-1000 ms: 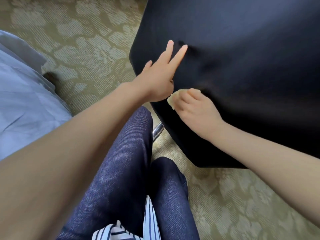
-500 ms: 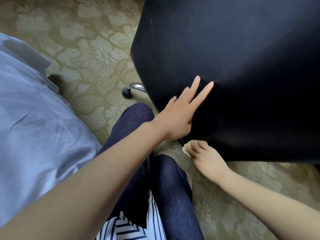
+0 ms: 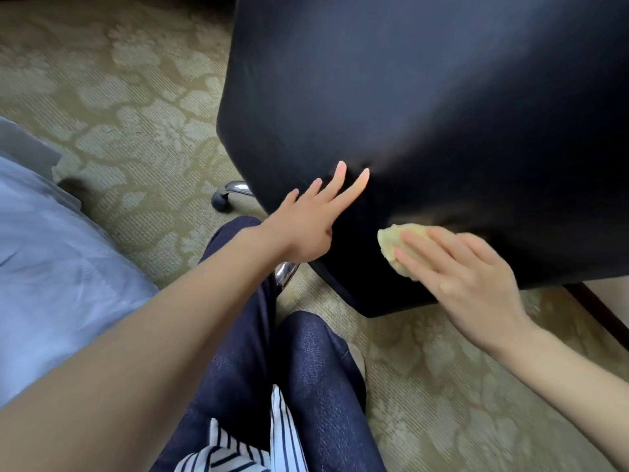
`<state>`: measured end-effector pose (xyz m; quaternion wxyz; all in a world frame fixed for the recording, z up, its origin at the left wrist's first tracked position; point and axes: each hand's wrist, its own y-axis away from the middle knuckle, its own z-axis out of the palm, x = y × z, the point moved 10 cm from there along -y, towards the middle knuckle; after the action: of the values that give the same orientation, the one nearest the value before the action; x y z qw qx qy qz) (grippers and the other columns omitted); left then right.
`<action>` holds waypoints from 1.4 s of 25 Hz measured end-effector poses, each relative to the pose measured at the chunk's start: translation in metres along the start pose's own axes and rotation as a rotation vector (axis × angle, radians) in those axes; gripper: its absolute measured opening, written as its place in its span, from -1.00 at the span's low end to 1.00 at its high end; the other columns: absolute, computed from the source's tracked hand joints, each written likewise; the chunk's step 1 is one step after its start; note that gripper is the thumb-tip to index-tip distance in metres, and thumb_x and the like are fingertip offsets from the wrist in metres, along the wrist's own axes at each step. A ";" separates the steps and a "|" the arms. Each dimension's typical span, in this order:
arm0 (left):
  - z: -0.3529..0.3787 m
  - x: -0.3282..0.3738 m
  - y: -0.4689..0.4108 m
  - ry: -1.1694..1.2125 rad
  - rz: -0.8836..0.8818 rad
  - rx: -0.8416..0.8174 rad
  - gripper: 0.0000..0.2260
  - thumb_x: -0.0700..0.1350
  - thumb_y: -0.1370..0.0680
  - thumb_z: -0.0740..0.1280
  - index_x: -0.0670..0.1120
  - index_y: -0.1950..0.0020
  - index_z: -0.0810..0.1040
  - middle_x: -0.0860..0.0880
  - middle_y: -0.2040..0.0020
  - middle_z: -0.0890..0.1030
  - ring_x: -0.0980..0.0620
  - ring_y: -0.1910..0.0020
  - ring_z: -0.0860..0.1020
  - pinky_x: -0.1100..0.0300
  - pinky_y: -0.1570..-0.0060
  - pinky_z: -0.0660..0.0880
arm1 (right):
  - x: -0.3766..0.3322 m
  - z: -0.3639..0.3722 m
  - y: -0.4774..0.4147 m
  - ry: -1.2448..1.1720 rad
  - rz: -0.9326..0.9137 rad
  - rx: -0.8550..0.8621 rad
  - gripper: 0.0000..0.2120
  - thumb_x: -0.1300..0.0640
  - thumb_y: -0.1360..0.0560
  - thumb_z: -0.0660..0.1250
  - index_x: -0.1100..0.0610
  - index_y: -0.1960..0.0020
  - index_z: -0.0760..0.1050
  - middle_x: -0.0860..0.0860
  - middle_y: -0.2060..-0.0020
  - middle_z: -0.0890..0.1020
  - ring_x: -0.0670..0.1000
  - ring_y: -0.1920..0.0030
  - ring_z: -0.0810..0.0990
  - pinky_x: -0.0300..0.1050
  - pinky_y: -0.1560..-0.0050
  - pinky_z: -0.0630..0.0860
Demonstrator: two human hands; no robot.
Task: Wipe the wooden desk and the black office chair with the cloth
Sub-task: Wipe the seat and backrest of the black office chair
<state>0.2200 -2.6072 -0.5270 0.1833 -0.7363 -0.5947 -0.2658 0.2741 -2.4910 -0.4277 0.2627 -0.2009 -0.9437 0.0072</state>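
Hand positions: the right hand (image 3: 459, 277) lies flat and open, fingers (image 3: 422, 248) straight and close together, pressing the cloth (image 3: 390, 247) against the chair (image 3: 425, 114). It presses rather than grips; no finger curls round the cloth. The cloth is pale yellow and bunched, mostly covered by the fingers, with its left edge showing. It sits low on the black surface, near the bottom edge.

The left hand (image 3: 306, 226) is also open and holds nothing. Its fingers (image 3: 352, 190) are straight and spread, their tips touching the black fabric, which dimples slightly there. This hand is to the left of the cloth and apart from it.

Below the chair's left edge, a chrome leg (image 3: 238, 189) ends in a black caster (image 3: 221, 201) on the carpet (image 3: 136, 114), which is olive with a pale floral pattern. The person's legs, in dark jeans (image 3: 306, 369), are between the two arms; a striped hem (image 3: 238, 451) is at the bottom. Blue-grey fabric (image 3: 51, 250) fills the left edge of the view.
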 end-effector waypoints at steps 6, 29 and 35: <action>-0.062 -0.008 0.008 0.110 0.060 0.324 -0.35 -0.37 -0.45 0.12 -0.04 -0.53 0.14 -0.07 -0.51 0.22 -0.13 -0.50 0.15 -0.02 -0.44 0.14 | -0.017 0.033 -0.094 0.086 -0.011 0.039 -0.75 0.26 -0.58 0.17 0.17 -0.13 0.59 0.03 -0.04 0.64 0.04 -0.09 0.60 -0.12 -0.06 0.51; -0.049 -0.021 -0.002 -0.217 -0.131 0.282 -0.10 -0.34 -0.42 0.21 0.13 -0.52 -0.29 0.07 -0.55 -0.24 -0.16 -0.53 0.01 -0.12 -0.40 0.18 | -0.085 0.171 0.071 0.290 -0.641 -0.471 -0.75 0.22 -0.49 0.21 0.20 -0.03 0.64 0.00 -0.03 0.60 0.02 -0.05 0.57 -0.17 -0.04 0.49; -0.046 -0.010 0.004 -0.272 -0.171 0.190 -0.14 -0.20 -0.51 0.26 0.12 -0.50 -0.35 0.07 -0.54 -0.32 -0.17 -0.53 -0.12 -0.18 -0.44 0.01 | -0.022 0.072 0.075 0.322 -0.473 -0.246 -0.56 0.42 -0.55 -0.03 0.23 -0.07 0.61 0.03 -0.03 0.61 0.04 -0.05 0.58 -0.12 -0.04 0.52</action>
<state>0.2142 -2.6428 -0.4965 0.1468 -0.6917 -0.6967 -0.1209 0.2835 -2.4238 -0.5092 0.3771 -0.0047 -0.9043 -0.2002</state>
